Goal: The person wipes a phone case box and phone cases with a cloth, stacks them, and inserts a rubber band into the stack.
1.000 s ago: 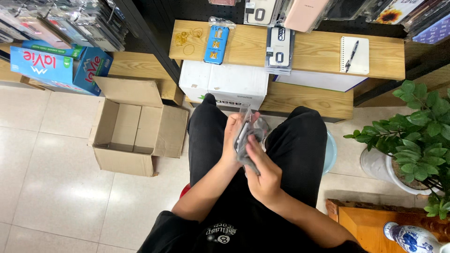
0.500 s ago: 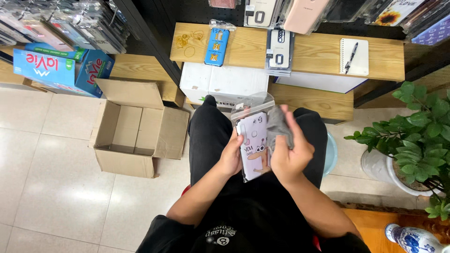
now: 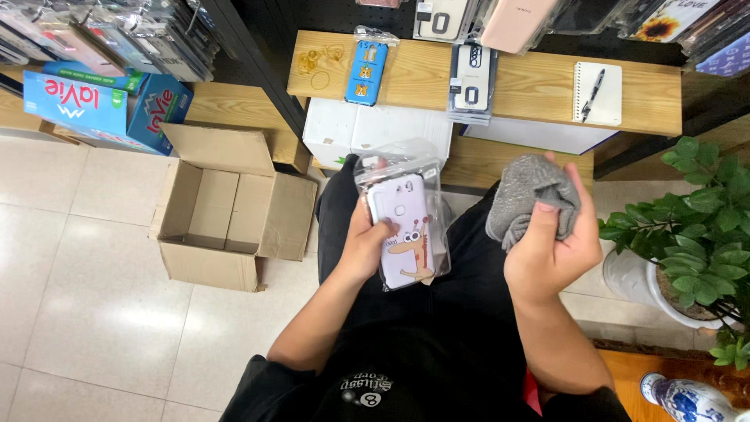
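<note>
Two hands are at work over the lap in the head view, the only view there is. The left hand (image 3: 366,244) is closed around a phone case in a clear plastic sleeve (image 3: 405,223), thumb across its front, holding it upright above the left thigh; the case is pale with a cartoon animal printed on it. The right hand (image 3: 547,248) is wrapped around a bunched grey cloth (image 3: 530,197), held apart from the sleeve, over the right thigh.

An open cardboard box (image 3: 226,209) stands on the tiled floor just beside the left leg. Ahead, the wooden desk (image 3: 531,90) carries more packaged cases, among them a blue one (image 3: 366,72), plus a notebook with a pen (image 3: 598,92). A potted plant (image 3: 687,234) stands close to the right hand.

The sleeve looks slick and is gripped along one edge only, so it could slide out and drop to the floor. A wide swing of the cloth might brush the plant's leaves.
</note>
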